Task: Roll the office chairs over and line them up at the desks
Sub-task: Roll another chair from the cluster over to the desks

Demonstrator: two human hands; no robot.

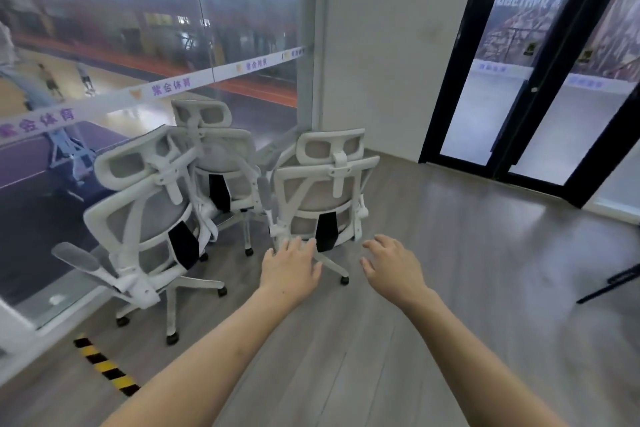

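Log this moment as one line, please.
stage: reaching | left hand: open, empty | right hand: open, empty | target: right chair, back facing | chairs: three by glass wall

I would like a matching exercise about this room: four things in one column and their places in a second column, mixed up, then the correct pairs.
Things:
1. right chair
2. left chair
3. striped tape
4. glass door

Places:
A. on the floor at lower left
B. at upper right, in a black frame
C. just ahead of both open hands
D. nearest the glass wall, with its back tilted

Pairs: 1-C, 2-D, 3-A, 4-B. The left hand and right hand hold nothing.
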